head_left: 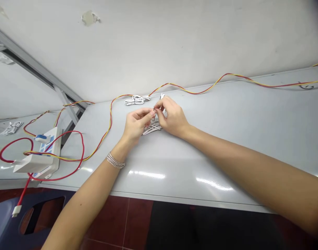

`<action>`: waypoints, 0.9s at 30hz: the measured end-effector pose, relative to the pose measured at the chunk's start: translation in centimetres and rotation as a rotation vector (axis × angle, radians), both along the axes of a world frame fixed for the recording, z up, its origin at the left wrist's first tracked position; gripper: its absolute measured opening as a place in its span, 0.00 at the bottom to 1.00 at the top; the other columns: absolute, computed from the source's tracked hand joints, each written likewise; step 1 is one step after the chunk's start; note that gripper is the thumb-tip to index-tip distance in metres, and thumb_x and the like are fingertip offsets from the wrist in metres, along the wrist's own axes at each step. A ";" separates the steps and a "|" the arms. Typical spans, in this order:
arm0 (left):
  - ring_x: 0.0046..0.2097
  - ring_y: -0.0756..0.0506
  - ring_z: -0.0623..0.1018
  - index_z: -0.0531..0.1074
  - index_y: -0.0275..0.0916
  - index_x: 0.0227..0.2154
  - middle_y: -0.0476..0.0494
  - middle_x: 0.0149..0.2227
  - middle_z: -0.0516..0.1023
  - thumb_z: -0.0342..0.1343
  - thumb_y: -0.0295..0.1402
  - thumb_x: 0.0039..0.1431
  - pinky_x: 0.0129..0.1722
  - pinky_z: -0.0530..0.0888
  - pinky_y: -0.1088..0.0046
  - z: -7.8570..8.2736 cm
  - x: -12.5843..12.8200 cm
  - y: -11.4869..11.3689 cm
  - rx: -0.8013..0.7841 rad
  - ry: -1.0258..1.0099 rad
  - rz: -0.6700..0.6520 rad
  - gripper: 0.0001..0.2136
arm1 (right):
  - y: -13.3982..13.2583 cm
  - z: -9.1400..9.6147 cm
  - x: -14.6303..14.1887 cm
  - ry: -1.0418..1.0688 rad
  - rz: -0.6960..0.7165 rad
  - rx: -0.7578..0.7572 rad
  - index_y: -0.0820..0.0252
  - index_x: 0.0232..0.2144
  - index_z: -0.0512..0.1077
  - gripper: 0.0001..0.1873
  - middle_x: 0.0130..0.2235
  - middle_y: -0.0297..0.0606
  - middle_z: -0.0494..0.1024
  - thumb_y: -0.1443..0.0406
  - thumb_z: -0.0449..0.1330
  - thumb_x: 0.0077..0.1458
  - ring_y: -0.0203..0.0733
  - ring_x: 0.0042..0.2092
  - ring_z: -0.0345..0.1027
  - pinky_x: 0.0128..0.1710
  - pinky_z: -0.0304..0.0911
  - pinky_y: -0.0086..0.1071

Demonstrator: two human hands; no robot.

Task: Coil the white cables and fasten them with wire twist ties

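Observation:
My left hand (pixel 136 121) and my right hand (pixel 171 116) meet over the grey table, and the fingertips of both pinch a short, thin dark wire (pixel 154 115). Below them lies a loose bundle of white cable (pixel 152 129), partly hidden by my hands. Just behind my fingers a small white piece (pixel 162 96) shows, too small to identify. A coiled white cable (pixel 137 100) rests farther back, apart from my hands. A silver chain bracelet (pixel 115 160) circles my left wrist.
A twin red-and-yellow wire (pixel 110 118) snakes along the table's far side. At left, a white box (pixel 33 164) with a blue-handled item sits among red cable loops. A dark plastic stool (pixel 7 222) and red floor tiles lie below the table's near edge.

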State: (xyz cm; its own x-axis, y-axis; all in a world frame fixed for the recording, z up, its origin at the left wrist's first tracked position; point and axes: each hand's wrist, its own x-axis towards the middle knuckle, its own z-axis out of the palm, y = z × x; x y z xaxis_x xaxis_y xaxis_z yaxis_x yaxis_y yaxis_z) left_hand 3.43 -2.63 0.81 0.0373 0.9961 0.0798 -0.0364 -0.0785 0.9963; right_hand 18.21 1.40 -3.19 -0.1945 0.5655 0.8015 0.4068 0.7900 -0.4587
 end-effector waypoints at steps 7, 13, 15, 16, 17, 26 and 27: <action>0.23 0.55 0.66 0.78 0.36 0.29 0.49 0.26 0.72 0.70 0.40 0.46 0.21 0.61 0.75 -0.2 -0.3 0.4 0.017 0.003 0.008 0.13 | 0.7 0.0 0.2 0.156 0.224 -0.365 0.60 0.32 0.70 0.06 0.31 0.37 0.77 0.63 0.58 0.59 0.37 0.30 0.69 0.33 0.66 0.32; 0.22 0.55 0.65 0.77 0.36 0.28 0.48 0.24 0.72 0.70 0.41 0.45 0.20 0.58 0.75 -0.3 -0.4 0.5 -0.015 0.034 0.022 0.14 | 1.3 0.4 0.5 0.293 0.428 -0.771 0.62 0.29 0.73 0.13 0.28 0.37 0.78 0.57 0.67 0.53 0.34 0.26 0.68 0.26 0.65 0.29; 0.22 0.55 0.65 0.78 0.36 0.28 0.48 0.24 0.72 0.71 0.40 0.45 0.19 0.57 0.75 -0.3 -0.2 0.4 -0.022 0.033 0.034 0.14 | 1.3 0.4 0.5 0.313 0.420 -0.779 0.61 0.29 0.73 0.12 0.27 0.37 0.78 0.58 0.68 0.51 0.35 0.26 0.68 0.25 0.65 0.29; 0.22 0.55 0.65 0.78 0.36 0.29 0.48 0.24 0.72 0.71 0.40 0.45 0.19 0.56 0.76 -0.3 -0.1 0.4 -0.021 0.033 0.035 0.14 | 1.3 0.4 0.4 0.316 0.408 -0.781 0.61 0.28 0.73 0.11 0.27 0.37 0.78 0.59 0.68 0.51 0.35 0.27 0.69 0.25 0.65 0.29; 0.22 0.55 0.65 0.78 0.36 0.29 0.48 0.24 0.72 0.71 0.40 0.45 0.19 0.56 0.76 -0.2 0.0 0.3 -0.018 0.036 0.035 0.14 | 1.3 0.4 0.4 0.316 0.392 -0.783 0.61 0.28 0.73 0.10 0.27 0.37 0.78 0.61 0.68 0.51 0.35 0.27 0.69 0.25 0.65 0.29; 0.20 0.55 0.64 0.79 0.36 0.33 0.49 0.23 0.73 0.71 0.38 0.45 0.19 0.58 0.76 -0.4 -0.3 0.4 0.029 0.081 0.050 0.14 | 0.9 1.2 0.4 0.399 0.367 -0.863 0.63 0.27 0.73 0.06 0.26 0.33 0.75 0.66 0.66 0.52 0.32 0.24 0.67 0.24 0.66 0.27; 0.20 0.55 0.64 0.79 0.36 0.33 0.49 0.23 0.72 0.71 0.38 0.46 0.19 0.58 0.76 -0.5 -0.3 0.4 0.033 0.083 0.047 0.14 | 0.9 1.3 0.4 0.398 0.371 -0.869 0.63 0.27 0.73 0.06 0.25 0.33 0.75 0.66 0.66 0.52 0.32 0.24 0.67 0.24 0.66 0.27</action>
State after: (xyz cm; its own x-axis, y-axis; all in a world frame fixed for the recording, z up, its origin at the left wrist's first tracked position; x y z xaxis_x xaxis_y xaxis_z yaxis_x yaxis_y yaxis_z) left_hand 3.11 -2.22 0.33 -0.0012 0.9938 0.1113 0.0504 -0.1111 0.9925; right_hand 18.58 2.26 -1.93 -0.2847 0.9400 0.1879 -0.1026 0.1651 -0.9809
